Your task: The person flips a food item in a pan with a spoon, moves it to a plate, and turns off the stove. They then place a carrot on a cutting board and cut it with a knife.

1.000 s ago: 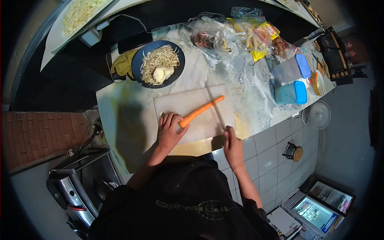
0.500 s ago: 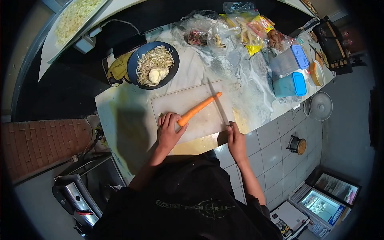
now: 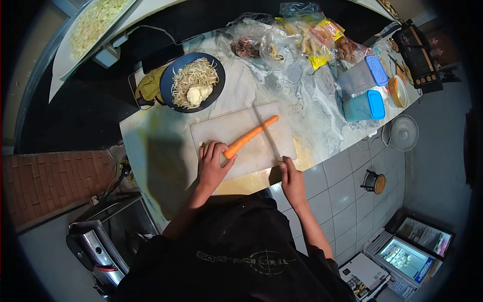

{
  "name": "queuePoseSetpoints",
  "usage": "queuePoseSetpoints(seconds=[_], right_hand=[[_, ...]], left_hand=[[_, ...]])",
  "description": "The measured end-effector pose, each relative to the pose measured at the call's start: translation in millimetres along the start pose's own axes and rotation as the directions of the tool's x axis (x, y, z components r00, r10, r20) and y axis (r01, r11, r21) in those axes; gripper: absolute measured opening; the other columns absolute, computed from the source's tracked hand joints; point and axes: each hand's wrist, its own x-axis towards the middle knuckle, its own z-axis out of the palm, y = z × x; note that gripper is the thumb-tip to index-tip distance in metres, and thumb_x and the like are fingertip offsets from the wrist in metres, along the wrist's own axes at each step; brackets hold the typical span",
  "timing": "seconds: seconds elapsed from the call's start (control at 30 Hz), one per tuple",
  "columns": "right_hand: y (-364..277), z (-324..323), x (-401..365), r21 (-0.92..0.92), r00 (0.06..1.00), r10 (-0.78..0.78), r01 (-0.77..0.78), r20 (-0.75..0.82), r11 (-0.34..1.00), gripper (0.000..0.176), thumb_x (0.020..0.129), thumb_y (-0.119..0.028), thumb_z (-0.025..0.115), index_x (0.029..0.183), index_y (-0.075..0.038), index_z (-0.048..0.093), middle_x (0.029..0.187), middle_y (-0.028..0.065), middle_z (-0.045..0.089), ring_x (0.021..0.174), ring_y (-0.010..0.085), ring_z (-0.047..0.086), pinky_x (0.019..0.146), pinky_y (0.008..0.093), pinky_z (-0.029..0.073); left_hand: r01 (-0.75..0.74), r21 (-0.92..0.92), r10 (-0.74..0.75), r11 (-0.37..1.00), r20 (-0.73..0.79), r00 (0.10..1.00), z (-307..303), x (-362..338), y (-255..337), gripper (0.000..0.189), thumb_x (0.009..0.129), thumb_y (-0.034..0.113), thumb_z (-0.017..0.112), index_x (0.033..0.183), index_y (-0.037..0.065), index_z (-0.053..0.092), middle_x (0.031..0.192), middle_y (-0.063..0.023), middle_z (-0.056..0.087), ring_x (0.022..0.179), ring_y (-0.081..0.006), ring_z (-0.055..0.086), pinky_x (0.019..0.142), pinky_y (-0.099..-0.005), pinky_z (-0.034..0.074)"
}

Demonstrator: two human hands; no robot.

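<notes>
Orange carrot (image 3: 250,137) slanting away from left hand (image 3: 212,163), thick end gripped, right hand (image 3: 293,181) holding knife (image 3: 272,140)

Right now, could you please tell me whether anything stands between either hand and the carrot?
Nothing visible does: the left hand holds the carrot at its thick end, and the right hand grips a knife that, in this view, crosses the carrot near its thin end, over the cutting board.

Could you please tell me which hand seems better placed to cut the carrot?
Probably the right hand: it holds the knife across the carrot, while the left hand steadies the thick end.
</notes>
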Motion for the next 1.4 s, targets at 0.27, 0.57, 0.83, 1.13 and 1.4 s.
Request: queuePoseSetpoints(seconds=[0.27,0.57,0.83,1.13,1.4], right_hand=[[6.9,13.8,-17.1,0.073,0.972,-0.113,0.100,0.204,0.992,0.025,0.103,-0.022,0.051,0.119,-0.004,0.058,0.073,0.0247,0.060,0.066,0.0421,0.062,0.062,0.0414,0.048],[-4.7,-1.7,-0.3,-0.005,0.999,-0.010,0.009,-0.034,1.000,0.019,0.102,-0.019,0.050,0.115,-0.005,0.055,0.069,0.0260,0.058,0.069,0.0472,0.060,0.058,0.0498,0.045],[5.6,7.7,-6.7,0.065,0.990,-0.037,0.028,0.136,0.997,0.019,0.102,-0.020,0.052,0.114,-0.006,0.055,0.071,0.0269,0.059,0.072,0.0465,0.061,0.059,0.0501,0.045],[-9.5,15.8,-21.4,0.076,0.983,-0.147,0.139,0.107,0.987,0.016,0.100,-0.019,0.054,0.110,-0.007,0.057,0.070,0.0246,0.060,0.069,0.0448,0.062,0.059,0.0505,0.046],[3.5,26.5,-15.6,0.046,0.986,-0.093,0.087,0.141,0.995,0.020,0.101,-0.026,0.052,0.108,-0.009,0.058,0.068,0.0227,0.060,0.068,0.0449,0.061,0.058,0.0514,0.046]], left_hand=[[-0.006,0.014,0.006,1.000,0.000,1.000,1.4,-0.2,-1.8,0.036,0.075,0.019,0.081,0.097,0.010,0.054,0.095,-0.0049,0.055,0.094,-0.0260,0.055,0.088,-0.0408,0.038],[-0.035,0.021,0.036,0.999,-0.024,0.999,0.3,1.2,-0.2,0.035,0.076,0.018,0.080,0.097,0.009,0.054,0.094,-0.0052,0.055,0.093,-0.0259,0.054,0.086,-0.0411,0.038],[-0.014,0.011,0.014,1.000,-0.013,1.000,1.1,1.2,0.0,0.034,0.076,0.018,0.080,0.097,0.009,0.054,0.094,-0.0054,0.055,0.093,-0.0257,0.055,0.088,-0.0414,0.038],[-0.004,0.007,0.004,1.000,-0.015,1.000,1.6,0.2,-1.8,0.032,0.078,0.021,0.078,0.096,0.008,0.055,0.094,-0.0053,0.057,0.092,-0.0265,0.056,0.088,-0.0426,0.039],[-0.028,-0.029,0.026,0.999,-0.050,0.998,4.0,2.2,-1.8,0.032,0.077,0.016,0.080,0.097,0.008,0.056,0.090,-0.0054,0.058,0.084,-0.0255,0.054,0.082,-0.0416,0.039]])
